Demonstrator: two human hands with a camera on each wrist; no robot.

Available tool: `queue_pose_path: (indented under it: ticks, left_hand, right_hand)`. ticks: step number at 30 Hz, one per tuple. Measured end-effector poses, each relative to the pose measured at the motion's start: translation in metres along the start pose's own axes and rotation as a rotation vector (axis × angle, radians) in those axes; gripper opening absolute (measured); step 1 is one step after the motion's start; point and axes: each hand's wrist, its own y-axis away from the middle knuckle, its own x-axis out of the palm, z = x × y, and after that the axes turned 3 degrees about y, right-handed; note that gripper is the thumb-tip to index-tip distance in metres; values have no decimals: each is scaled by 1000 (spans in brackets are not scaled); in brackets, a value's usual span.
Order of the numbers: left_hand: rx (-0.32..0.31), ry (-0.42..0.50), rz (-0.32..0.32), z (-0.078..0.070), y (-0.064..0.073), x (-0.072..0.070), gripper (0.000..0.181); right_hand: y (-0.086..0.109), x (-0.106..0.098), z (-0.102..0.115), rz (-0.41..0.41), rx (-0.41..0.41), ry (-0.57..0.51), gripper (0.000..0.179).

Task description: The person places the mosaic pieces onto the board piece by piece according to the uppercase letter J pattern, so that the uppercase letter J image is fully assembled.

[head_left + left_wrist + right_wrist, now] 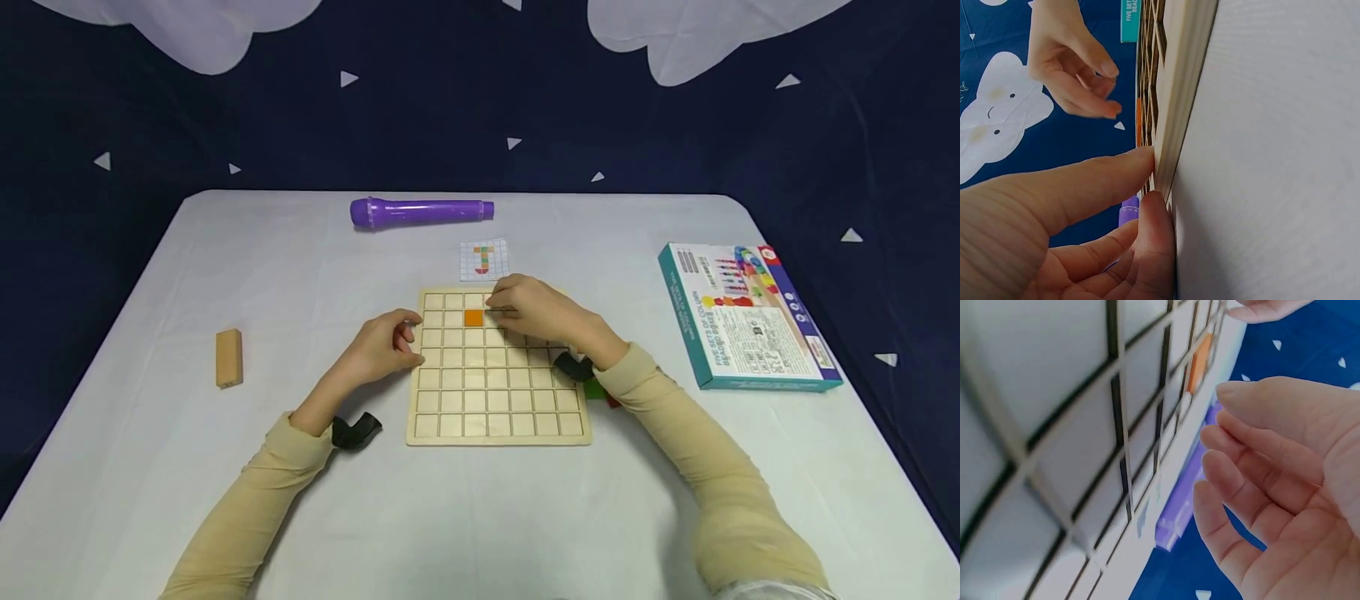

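Note:
A pale wooden grid board [452, 402] lies flat on the table, with an orange square tile [474, 318] in one of its upper cells. At the board's left edge is my left hand [381, 346]; its thumb and fingertips touch the wooden rim [1180, 106]. My right hand [536, 307] hovers over the upper part of the board, just right of the orange tile. In the left wrist view its thumb and forefinger stand apart, with nothing showing between them. Green pieces [594, 389] and a red piece [613, 402] lie partly hidden beneath the right forearm.
Above the board sits a small card [483, 260] with a coloured J-like pattern. A purple microphone-shaped toy [423, 212] lies near the far edge. On the left stands a wooden block [228, 358]; a teal-sided box [753, 321] lies at the right.

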Motion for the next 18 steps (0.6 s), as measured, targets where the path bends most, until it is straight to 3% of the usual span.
queue_pose_path:
  ticks: [11, 18]
  left_hand:
    - [-19, -13, -8, -2, 1, 0, 55]
    - [-26, -11, -1, -3, 0, 1, 55]
  right_hand:
    - [24, -17, -11, -86, 62, 17, 21]
    - [50, -19, -21, -148, 117, -13, 20]
